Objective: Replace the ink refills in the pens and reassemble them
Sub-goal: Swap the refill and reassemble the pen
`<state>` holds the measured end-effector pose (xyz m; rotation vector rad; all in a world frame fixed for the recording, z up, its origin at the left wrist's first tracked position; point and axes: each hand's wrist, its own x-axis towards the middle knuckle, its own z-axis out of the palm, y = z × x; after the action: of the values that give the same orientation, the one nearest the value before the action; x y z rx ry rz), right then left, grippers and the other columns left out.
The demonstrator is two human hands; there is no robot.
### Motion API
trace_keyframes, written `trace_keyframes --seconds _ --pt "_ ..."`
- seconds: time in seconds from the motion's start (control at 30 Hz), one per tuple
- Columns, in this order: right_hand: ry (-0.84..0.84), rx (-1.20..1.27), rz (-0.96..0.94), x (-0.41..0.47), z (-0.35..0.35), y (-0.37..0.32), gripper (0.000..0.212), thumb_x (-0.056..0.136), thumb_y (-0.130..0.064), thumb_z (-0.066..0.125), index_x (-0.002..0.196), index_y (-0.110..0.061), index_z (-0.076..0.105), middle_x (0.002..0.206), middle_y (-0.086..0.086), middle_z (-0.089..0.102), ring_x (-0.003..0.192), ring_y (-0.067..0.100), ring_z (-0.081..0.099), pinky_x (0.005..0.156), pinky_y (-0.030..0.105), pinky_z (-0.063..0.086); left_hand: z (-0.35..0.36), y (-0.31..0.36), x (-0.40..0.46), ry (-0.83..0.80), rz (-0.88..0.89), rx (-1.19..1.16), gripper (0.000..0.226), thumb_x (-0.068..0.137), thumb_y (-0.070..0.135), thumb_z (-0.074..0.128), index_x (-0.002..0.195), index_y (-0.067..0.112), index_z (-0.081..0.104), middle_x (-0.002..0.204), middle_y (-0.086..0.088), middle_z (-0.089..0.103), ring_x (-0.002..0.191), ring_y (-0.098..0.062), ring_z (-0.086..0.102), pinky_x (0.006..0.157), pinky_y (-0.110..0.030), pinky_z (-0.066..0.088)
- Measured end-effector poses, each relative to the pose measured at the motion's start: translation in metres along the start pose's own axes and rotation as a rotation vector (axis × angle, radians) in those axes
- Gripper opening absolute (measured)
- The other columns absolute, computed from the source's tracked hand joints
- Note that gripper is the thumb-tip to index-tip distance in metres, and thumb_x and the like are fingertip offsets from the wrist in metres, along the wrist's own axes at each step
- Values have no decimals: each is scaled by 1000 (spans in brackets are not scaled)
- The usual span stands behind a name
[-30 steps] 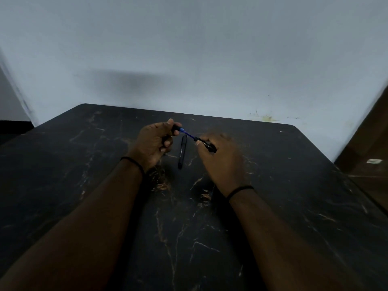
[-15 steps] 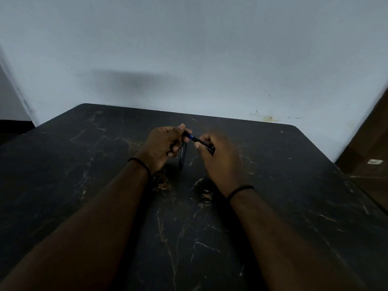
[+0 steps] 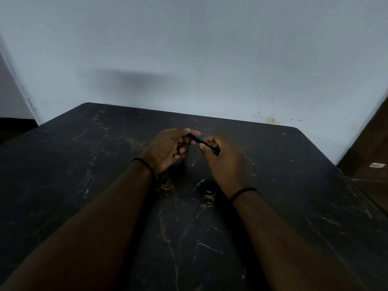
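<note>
Black pen [image 3: 206, 144] aslant; second pen [image 3: 186, 157] flat

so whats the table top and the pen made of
Table top: looks like polished black marble or a marble-print laminate, with pale and gold veins and a soft sheen. Pen: probably smooth black plastic with a blue band showing; too dim and small to be sure.

The table [image 3: 273, 206] stood against the wall [image 3: 189, 49], its far edge meeting it. Both hands were held above the table's middle, toward the far side. The left hand [image 3: 168, 147] was left of the right hand [image 3: 223, 162], the two close together. A pen [image 3: 204, 142] ran between them, its far end at the left fingertips, its near end in the right hand. A second pen [image 3: 186, 158] lay on the table below and between the hands, partly hidden by the left one.
</note>
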<state>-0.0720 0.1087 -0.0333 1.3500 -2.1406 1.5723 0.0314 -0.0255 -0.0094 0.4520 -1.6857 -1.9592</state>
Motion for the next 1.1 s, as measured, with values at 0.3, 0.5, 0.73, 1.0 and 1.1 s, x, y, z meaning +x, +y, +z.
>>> trace_keyframes --seconds 0.3,0.5,0.73,1.0,1.1 --pt "25 19 16 -1 2 -4 2 90 -29 68 91 -27 67 84 -9 66 80 10 63 73 39 55 4 -4 2 167 -48 -57 25 89 30 70 79 10 60 69 -1 56 47 -7 35 35 -17 26" --pt "55 73 65 -1 1 -4 2 90 -29 69 91 -30 67 84 -11 66 79 5 62 70 30 53 5 -1 1 73 -68 -216 30 92 24 62 116 6 67 85 1 69 54 -5 39 40 -16 28" --pt "74 96 41 -3 4 -6 3 89 -27 70 92 -26 69 86 -9 68 81 5 63 71 29 54 14 -6 6 133 -135 -201 24 86 31 71 83 11 59 70 1 53 51 -7 36 39 -18 26" --pt "95 118 55 -2 4 -5 5 89 -28 71 94 -28 69 86 -10 68 80 3 64 71 28 54 12 -2 2 67 -64 -333 42 85 22 68 123 4 62 94 -3 67 55 -7 40 37 -17 28" --pt "97 121 51 -3 5 -5 6 89 -28 71 95 -26 70 87 -9 69 80 5 64 71 29 55 11 -5 5 65 -71 -322 38 81 35 73 104 7 62 76 0 55 51 -6 37 35 -17 28"
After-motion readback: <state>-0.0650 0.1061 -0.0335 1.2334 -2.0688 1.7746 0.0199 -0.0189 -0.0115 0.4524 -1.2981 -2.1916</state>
